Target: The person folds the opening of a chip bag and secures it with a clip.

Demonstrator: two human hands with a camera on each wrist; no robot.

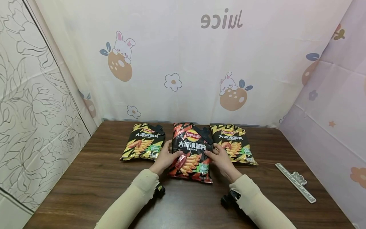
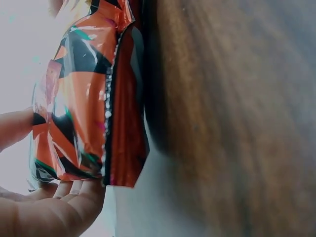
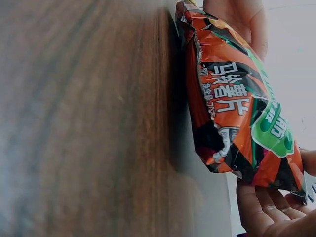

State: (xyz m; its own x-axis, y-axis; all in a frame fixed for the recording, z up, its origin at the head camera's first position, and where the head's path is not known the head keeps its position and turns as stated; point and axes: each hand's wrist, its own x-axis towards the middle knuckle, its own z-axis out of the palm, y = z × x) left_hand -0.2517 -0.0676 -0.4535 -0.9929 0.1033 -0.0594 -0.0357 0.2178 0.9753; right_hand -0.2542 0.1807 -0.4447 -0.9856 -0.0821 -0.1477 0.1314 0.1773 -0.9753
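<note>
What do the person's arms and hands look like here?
Left hand and right hand are ungloved. The left sleeve and right sleeve are plain cream. A black device with a yellow-green mark shows by the left sleeve; a second black device by the right.

A plump, glossy red-and-black plastic Lay's chip bag [image 1: 189, 159], held at both sides, shows its printed front at the brown wooden table [image 1: 186, 203], a black clip [image 1: 206, 135] slanting across its upper-right corner.

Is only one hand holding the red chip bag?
No, the left hand and the right hand both hold the red chip bag, one at each side.
</note>
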